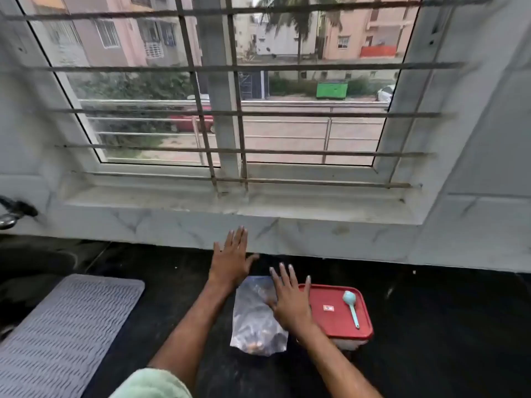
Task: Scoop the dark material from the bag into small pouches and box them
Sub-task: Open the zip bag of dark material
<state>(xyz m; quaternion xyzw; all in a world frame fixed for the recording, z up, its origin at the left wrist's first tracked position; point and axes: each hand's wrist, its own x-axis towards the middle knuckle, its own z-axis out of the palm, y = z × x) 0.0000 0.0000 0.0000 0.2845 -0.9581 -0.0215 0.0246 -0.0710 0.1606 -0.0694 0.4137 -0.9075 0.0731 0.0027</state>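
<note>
A barred window [218,90] is filling the wall behind a black counter [431,326], with a street and buildings showing through it. A grey ribbed mat [63,326] is lying at the counter's near left corner. A box [330,320] with a red lid is sitting right of the counter's middle, near the front edge. A clear bag [255,326] is lying flat just left of the box, its length running from front to back, with dark material and a few brownish bits gathering at its near end; whether it is touching the box is hidden.

The left hand [231,259] is reaching flat toward the counter's back edge, fingers straight and close together, holding nothing; whether it is touching the surface is unclear. The right hand [290,300] is spreading wide, fingers straight, palm down over the bag's right side, with the little finger reaching over the lid's left edge. It is gripping nothing.

A pale blue spoon [351,307] is resting on the lid's right half, bowl toward the window.
</note>
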